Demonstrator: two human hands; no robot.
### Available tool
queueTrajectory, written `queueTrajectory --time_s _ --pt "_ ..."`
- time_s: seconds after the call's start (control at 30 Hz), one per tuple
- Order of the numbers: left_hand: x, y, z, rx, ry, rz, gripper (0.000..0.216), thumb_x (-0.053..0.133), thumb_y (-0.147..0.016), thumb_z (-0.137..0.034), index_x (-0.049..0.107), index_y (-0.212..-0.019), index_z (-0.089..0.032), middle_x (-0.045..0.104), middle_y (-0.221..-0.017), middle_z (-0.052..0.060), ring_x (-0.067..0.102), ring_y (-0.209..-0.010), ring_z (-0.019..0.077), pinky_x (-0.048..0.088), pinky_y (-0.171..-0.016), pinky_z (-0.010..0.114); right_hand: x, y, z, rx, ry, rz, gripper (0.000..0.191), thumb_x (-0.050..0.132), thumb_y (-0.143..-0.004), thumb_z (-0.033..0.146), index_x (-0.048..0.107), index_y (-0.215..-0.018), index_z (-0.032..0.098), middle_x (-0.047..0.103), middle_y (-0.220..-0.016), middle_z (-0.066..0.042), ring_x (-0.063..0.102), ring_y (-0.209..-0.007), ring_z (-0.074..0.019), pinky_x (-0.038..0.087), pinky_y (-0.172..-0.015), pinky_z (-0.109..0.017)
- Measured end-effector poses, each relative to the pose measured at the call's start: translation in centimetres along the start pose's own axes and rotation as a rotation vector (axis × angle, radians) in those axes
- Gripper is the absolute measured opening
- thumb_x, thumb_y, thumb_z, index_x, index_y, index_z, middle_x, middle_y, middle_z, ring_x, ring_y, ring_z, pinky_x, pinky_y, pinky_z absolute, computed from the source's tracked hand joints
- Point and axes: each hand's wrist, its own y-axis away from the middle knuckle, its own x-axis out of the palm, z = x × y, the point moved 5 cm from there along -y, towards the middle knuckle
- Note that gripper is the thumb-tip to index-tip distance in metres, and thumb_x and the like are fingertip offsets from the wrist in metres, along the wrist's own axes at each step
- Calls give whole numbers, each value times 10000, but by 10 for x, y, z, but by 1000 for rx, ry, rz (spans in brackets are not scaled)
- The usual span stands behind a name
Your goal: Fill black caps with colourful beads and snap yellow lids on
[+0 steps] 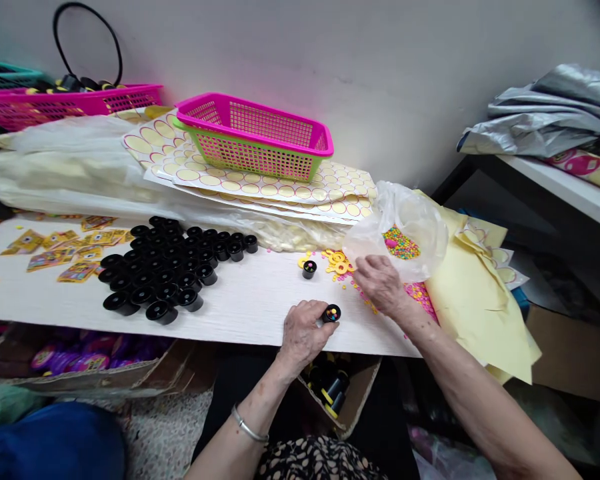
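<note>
My left hand [304,329] is closed around a small black cup [331,313] that holds a few coloured beads, near the front edge of the white table [250,300]. My right hand [380,281] rests fingers-down over scattered yellow rings and coloured beads [337,262], its fingertips bunched together; what they pinch is hidden. Just behind it lies a clear plastic bag [405,230] with many coloured beads inside. Another single black cup [309,269] stands alone to the left of the rings.
Several black cups [170,270] stand grouped mid-table, yellow stickers [65,250] beyond them. A pink and green basket [255,137] sits on round-label sheets [280,187]. Yellow paper [473,293] hangs off the right end. Cardboard boxes [337,390] sit below.
</note>
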Motion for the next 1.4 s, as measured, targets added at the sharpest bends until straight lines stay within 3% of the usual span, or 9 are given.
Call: queueTrajectory --time_s 0.07,0.27,0.5,0.6,0.7,0.87,1.03,1.3,1.4 --pt "0 0 0 -1 -7 10 183 633 -714 -321 615 -873 -232 657 -841 7 554 -801 174 375 -729 298 11 -5 14 -52 -29 65 221 407 -870 167 623 -820 171 570 -909 -109 410 -882 -245 273 -750 -369" --pt "-1 0 -1 -12 -7 7 179 638 -713 -309 620 -867 -221 653 -823 3 548 -798 172 372 -721 297 27 -25 1 219 -27 100 202 446 -862 244 618 -921 156 565 -955 -113 420 -899 -244 281 -711 -344" --pt "-3 0 -3 -10 2 5 176 642 -707 -298 625 -862 -218 654 -828 12 549 -793 173 388 -726 294 27 -36 0 216 -123 132 207 482 -842 271 610 -936 137 558 -1039 -121 432 -956 -250 325 -765 -350" --pt "-2 0 -2 -1 9 -4 172 647 -704 -302 626 -856 -224 650 -815 7 547 -793 171 392 -733 292 11 -25 0 247 -267 -7 237 502 -837 299 596 -975 132 506 -1175 -132 415 -1034 -258 346 -824 -360" --pt "1 -1 0 -4 37 -12 173 646 -709 -316 633 -858 -230 651 -816 2 548 -795 166 395 -738 287 -4 0 8 227 -545 -161 243 532 -836 331 581 -1001 160 505 -1175 -108 432 -1063 -232 360 -883 -354" --pt "4 -2 6 -32 85 -3 180 656 -700 -344 648 -837 -229 642 -791 -2 549 -784 157 405 -718 270 -3 37 38 202 -892 -155 188 583 -813 331 576 -940 192 555 -1059 -72 500 -990 -195 400 -847 -332" --pt "3 -3 5 -20 132 -19 140 655 -690 -265 655 -825 -231 642 -804 -12 549 -797 148 417 -735 261 0 40 56 239 -895 -113 144 557 -822 281 551 -916 172 555 -984 -72 504 -916 -185 401 -797 -316" --pt "-2 0 7 -44 213 -11 136 594 -657 -178 678 -754 -221 639 -809 8 557 -834 163 437 -776 276 1 34 59 307 -851 -8 103 518 -829 264 499 -783 173 511 -818 -20 487 -750 -139 379 -667 -256" --pt "-12 4 19 -230 473 -161 189 545 -657 -157 666 -801 -180 638 -793 19 570 -763 145 449 -709 262 -4 31 61 280 -805 28 103 505 -827 243 488 -758 168 504 -807 -21 476 -724 -130 365 -643 -248"
